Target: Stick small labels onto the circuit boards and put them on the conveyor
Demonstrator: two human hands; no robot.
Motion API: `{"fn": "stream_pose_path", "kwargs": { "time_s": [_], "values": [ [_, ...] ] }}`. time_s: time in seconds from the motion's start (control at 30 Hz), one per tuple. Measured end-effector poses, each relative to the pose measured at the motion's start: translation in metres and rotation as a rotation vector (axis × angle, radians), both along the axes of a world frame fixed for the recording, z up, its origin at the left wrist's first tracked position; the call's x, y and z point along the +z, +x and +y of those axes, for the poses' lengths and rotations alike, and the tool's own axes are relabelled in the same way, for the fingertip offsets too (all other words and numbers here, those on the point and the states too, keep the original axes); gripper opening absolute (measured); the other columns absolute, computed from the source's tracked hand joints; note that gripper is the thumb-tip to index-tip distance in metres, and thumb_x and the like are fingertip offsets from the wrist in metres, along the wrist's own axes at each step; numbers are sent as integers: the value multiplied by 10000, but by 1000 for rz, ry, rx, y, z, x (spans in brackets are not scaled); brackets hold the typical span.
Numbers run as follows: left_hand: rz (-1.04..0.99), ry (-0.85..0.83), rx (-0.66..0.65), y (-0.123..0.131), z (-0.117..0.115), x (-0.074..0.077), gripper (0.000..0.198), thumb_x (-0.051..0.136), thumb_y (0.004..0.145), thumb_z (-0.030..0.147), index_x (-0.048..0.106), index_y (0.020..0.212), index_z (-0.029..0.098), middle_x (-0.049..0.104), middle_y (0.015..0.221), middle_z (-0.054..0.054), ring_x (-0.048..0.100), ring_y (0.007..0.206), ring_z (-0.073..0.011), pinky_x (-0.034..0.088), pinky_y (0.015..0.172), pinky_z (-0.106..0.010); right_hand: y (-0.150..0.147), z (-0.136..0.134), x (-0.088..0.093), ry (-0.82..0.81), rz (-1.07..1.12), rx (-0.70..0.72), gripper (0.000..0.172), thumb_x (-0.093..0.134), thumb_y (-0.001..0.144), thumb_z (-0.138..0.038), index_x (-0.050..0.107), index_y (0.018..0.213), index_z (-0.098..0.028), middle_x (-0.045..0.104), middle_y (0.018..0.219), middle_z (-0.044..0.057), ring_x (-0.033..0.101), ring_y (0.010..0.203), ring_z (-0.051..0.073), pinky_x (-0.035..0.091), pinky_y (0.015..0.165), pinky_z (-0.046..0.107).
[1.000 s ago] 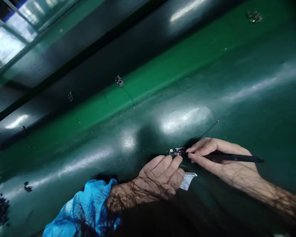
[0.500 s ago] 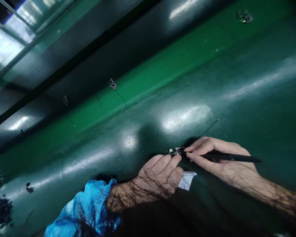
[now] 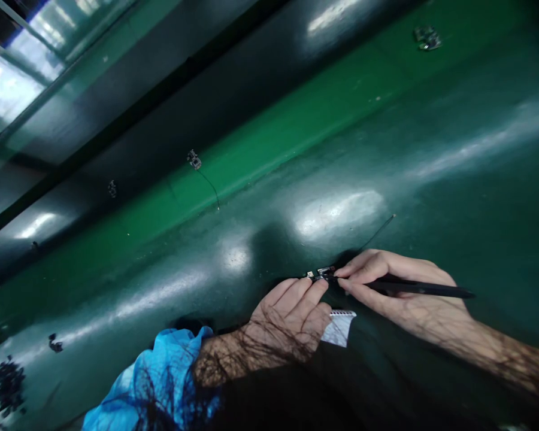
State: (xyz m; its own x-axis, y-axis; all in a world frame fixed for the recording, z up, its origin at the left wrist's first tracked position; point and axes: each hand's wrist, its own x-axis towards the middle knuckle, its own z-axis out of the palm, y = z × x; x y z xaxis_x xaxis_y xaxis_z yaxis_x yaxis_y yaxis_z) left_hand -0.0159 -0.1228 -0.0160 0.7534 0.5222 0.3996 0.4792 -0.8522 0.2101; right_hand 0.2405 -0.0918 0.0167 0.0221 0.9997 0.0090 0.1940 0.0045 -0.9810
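A small circuit board with metal parts lies on the green surface between my hands. My left hand has its fingertips pressed on the near edge of the board, partly covering it. From under its lower fingers sticks out a white sheet with a row of dark spots along one edge. Pinched in my right hand is a slim black pen-like tool; its tip is at the board and too small to make out. A thin black cable runs out from behind my right hand.
Along the bright green strip lie a board with a thin cable, another board far right and a smaller one. A heap of small black pieces and a single dark piece are at lower left.
The boards on the bright green strip have shifted left and slightly down in view. My left hand has moved a little left and its fingertips cover more of the board. My right hand is nearly still.
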Motion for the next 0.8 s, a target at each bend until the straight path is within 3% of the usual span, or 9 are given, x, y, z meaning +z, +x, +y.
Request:
{"fn": "stream_pose_path", "kwargs": {
  "time_s": [0.13,0.33,0.5,0.8],
  "values": [
    [-15,31,21,0,3,3,232,734,1210,237,964,1191,263,1017,1419,-62,935,1283,-229,768,1227,-318,1,-1,-2,7,16,16,378,1084,985,-372,852,696,-296,932,773,34,934,674,203,745,720,173],
    [1,22,-13,-1,1,1,211,749,1195,230,949,1251,191,1003,1447,-144,947,1307,-271,759,1256,-340,5,-10,-13,47,15,12,304,1028,988,-232,846,753,-294,945,828,18,941,714,201,759,741,192],
    [-36,41,21,2,1,1,268,668,1243,208,935,1215,193,1024,1350,-120,962,1247,-251,791,1187,-327,6,-12,-17,86,9,38,281,996,999,-207,847,783,-307,947,840,7,941,711,215,780,742,226],
    [-35,44,47,5,2,7,295,666,1242,187,951,1164,197,1023,1354,-117,974,1273,-240,814,1189,-311,8,-9,-18,133,12,60,265,952,996,-161,821,833,-324,953,868,-28,946,723,189,758,755,177]
  ]
}}
